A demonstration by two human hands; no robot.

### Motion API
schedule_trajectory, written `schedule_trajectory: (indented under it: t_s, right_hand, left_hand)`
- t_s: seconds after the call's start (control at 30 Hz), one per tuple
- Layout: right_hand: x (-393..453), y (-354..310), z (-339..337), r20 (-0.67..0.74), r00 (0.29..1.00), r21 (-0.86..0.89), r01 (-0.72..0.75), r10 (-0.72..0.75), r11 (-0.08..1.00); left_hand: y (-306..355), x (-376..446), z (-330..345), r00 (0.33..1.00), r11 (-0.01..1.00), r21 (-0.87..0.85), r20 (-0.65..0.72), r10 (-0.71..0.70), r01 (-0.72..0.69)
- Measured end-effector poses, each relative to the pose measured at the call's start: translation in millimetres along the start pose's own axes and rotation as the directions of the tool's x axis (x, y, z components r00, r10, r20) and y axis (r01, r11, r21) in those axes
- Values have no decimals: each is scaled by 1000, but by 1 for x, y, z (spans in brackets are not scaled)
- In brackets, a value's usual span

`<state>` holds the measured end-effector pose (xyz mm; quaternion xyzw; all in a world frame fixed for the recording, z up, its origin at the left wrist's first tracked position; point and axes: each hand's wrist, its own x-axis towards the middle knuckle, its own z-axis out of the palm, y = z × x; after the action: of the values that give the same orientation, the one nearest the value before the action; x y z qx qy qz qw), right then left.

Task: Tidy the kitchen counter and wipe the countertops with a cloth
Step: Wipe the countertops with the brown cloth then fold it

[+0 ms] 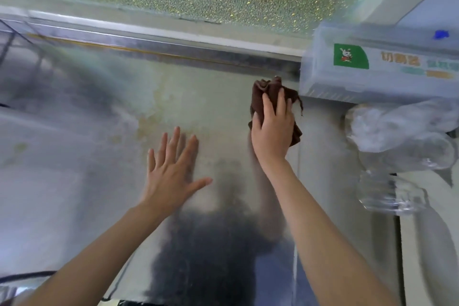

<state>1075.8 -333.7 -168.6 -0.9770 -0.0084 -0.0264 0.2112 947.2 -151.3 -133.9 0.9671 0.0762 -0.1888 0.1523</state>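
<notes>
Right hand (pixel 272 129) grips brown cloth (pixel 267 93) (on steel countertop (pixel 99 146)); left hand (pixel 171 169) spread flat.

Left hand (pixel 171 171): open, fingers spread flat, reaching toward 12 o'clock.
Right hand (pixel 272 129): fingers curled in a grip, arm extended toward 11 o'clock.

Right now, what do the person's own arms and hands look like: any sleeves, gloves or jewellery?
Both forearms are bare all the way to the bottom edge of the picture, so no sleeve shows. The left hand and the right hand wear no gloves. No ring, watch or bracelet can be seen on either wrist or on the fingers that show. The picture is somewhat blurred, so finer details cannot be told.
</notes>
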Motion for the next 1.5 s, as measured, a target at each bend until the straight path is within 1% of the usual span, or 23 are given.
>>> schedule_trajectory:
  t_s: [0.07, 0.1, 0.17, 0.23, 0.27, 0.3, 0.4, 0.43, 0.5, 0.57, 0.6, 0.67, 0.77, 0.83, 0.87, 0.97, 1.07, 1.17, 1.23, 1.3, 1.37, 1.43, 1.5]
  right_hand:
    - [-21, -7, 2, 67, 981, -4, 185, -184, 983]
    - [-30, -6, 1, 119, 945, 1, 308, -306, 951]
    - [-36, 7, -4, 210, 826, 37, 529, -524, 848]
    - [-20, 22, -10, 260, 712, 53, 664, -652, 746]
    - [-7, 28, -10, 258, 702, 38, 679, -664, 733]
    - [6, 32, -9, 235, 736, 17, 650, -635, 759]
    - [33, 25, -3, 73, 933, -34, 356, -353, 934]
    - [37, 16, 2, 10, 972, -38, 235, -235, 971]
    - [39, -7, 11, -51, 999, -20, 16, -17, 1000]
    - [33, -35, 19, -54, 997, 27, -54, 56, 998]
    - [26, -48, 23, -40, 999, 39, 8, -6, 999]
    - [7, -70, 31, 45, 969, 50, 242, -244, 969]
    - [-7, -74, 33, 208, 800, 113, 552, -563, 826]
    - [4, -61, 28, 236, 724, 107, 643, -648, 758]
    - [11, -53, 26, 232, 728, 85, 646, -646, 759]
    - [29, -28, 20, 126, 865, 17, 487, -485, 873]
    - [35, -22, 18, -40, 982, -25, 185, -186, 982]
    - [34, -55, 28, -117, 986, 14, -118, 119, 993]
    - [32, -86, 37, -103, 974, 50, -199, 203, 979]
    - [26, -113, 48, -55, 995, 56, -74, 78, 996]
    - [17, -130, 58, 50, 978, 55, 198, -201, 979]
    - [9, -135, 61, 147, 874, 90, 454, -462, 887]
    - [10, -127, 57, 201, 783, 140, 572, -589, 808]
  left_hand:
    - [-3, 6, -2, 996, 997, 11, 44, -76, 76]
    - [-4, 8, -1, 992, 995, 17, 77, -104, 103]
    - [-4, 9, -2, 983, 991, 41, 128, -130, 126]
    - [-3, 9, -4, 977, 989, 76, 159, -139, 128]
    - [-1, 10, -5, 976, 988, 87, 168, -141, 128]
    - [0, 11, -6, 974, 987, 95, 173, -144, 129]
    - [1, 12, -8, 972, 986, 102, 180, -149, 132]
    - [0, 12, -8, 972, 986, 102, 183, -148, 131]
    - [-1, 12, -7, 971, 987, 100, 190, -147, 129]
    - [-1, 12, -7, 971, 987, 103, 191, -144, 126]
    - [-2, 12, -7, 971, 987, 105, 191, -141, 123]
    - [-1, 12, -7, 972, 988, 105, 192, -135, 117]
    - [-2, 12, -6, 973, 987, 110, 186, -135, 116]
    - [-2, 12, -6, 974, 987, 109, 185, -134, 115]
    - [-2, 12, -6, 974, 988, 104, 183, -133, 116]
    - [-5, 11, -6, 979, 992, 74, 168, -113, 102]
    - [-20, 7, -9, 992, 995, -23, 76, -99, 101]
    - [-49, 6, -23, 972, 966, -111, -13, -236, 233]
    - [-68, 9, -36, 942, 932, -158, -20, -334, 327]
    - [-83, 13, -46, 936, 924, -150, 33, -351, 352]
    - [-92, 16, -48, 938, 934, -105, 104, -330, 341]
    - [-96, 17, -45, 940, 943, -75, 132, -314, 326]
    - [-96, 18, -42, 943, 946, -69, 123, -308, 318]
